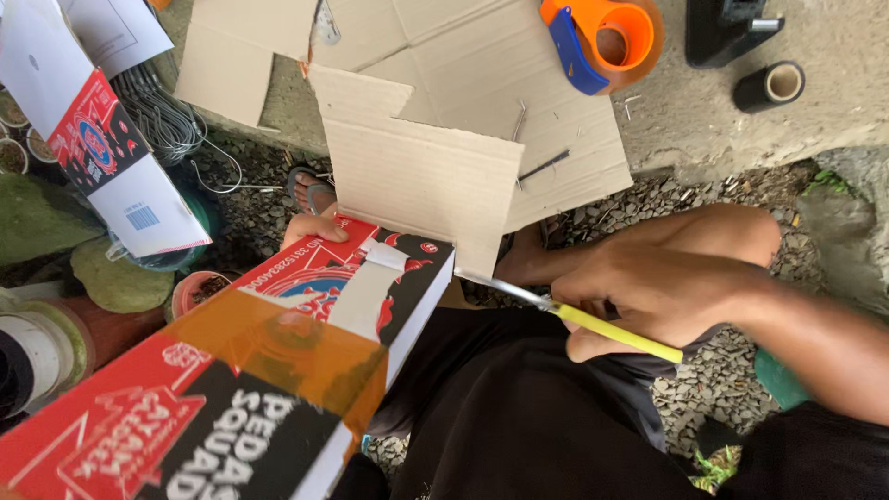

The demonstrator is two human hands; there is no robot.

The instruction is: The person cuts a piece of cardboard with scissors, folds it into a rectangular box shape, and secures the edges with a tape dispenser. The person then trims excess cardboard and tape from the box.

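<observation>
Head view, one item in hand: a red, black and white printed carton (278, 370), lying across the lower left of the frame and reaching up to centre, its plain brown flap (421, 176) standing upright at the far end. Right hand (648, 296), right of centre, was closed around a yellow-handled cutter (616, 331), whose metal blade (500, 287) pointed left and met the carton's near corner just beneath the flap. Left hand (315, 227), mostly hidden behind the carton at upper centre-left, showed fingers curled over the far edge; grip appeared closed on the carton. Orange-tinted tape (278, 343) and a white strip (366, 296) lay across the carton top. Flat cardboard sheets (482, 65) lay at upper centre, an orange and blue tape dispenser (602, 37) and a dark tape roll (770, 85) at upper right, a wire bundle (167, 120) at upper left.
</observation>
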